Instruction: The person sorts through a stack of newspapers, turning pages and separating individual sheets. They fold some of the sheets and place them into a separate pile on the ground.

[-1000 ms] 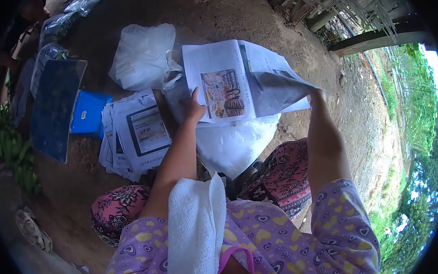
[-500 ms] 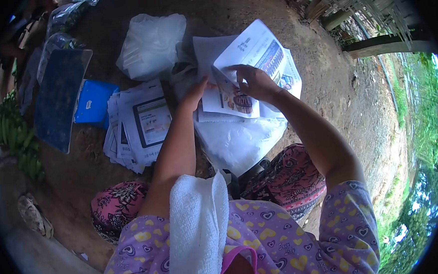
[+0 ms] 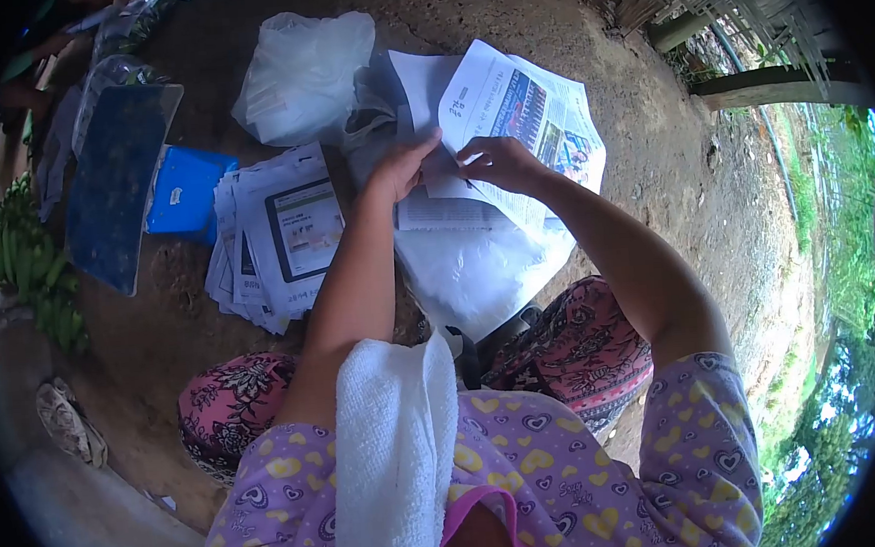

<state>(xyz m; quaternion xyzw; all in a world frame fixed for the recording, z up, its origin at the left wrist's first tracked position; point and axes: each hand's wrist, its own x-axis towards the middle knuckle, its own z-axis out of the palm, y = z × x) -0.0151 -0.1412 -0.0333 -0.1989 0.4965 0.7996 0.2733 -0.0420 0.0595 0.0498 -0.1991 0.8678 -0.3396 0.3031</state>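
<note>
Printed paper sheets [image 3: 518, 118] with coloured pictures lie spread over a clear plastic bag [image 3: 483, 276] in front of me. My left hand [image 3: 406, 167] closes on the left edge of the sheets, its thumb on top. Fingers pinched together, my right hand [image 3: 501, 164] grips the lower left part of the top sheet just to the right of my left hand. Left of my left forearm lies a loose stack of printed papers [image 3: 290, 232], untouched.
A whitish plastic bag [image 3: 310, 76] sits beyond the stack. To the left are a blue box [image 3: 187, 194], a dark blue board [image 3: 117, 193] and green bananas [image 3: 31, 258]. Part of another person's arm [image 3: 21, 95] shows at the upper left.
The lifted top sheet has swung down flatter over the pile, covering the brown picture. My right hand has moved slightly down, and my left hand has moved right onto the sheets' edge.
</note>
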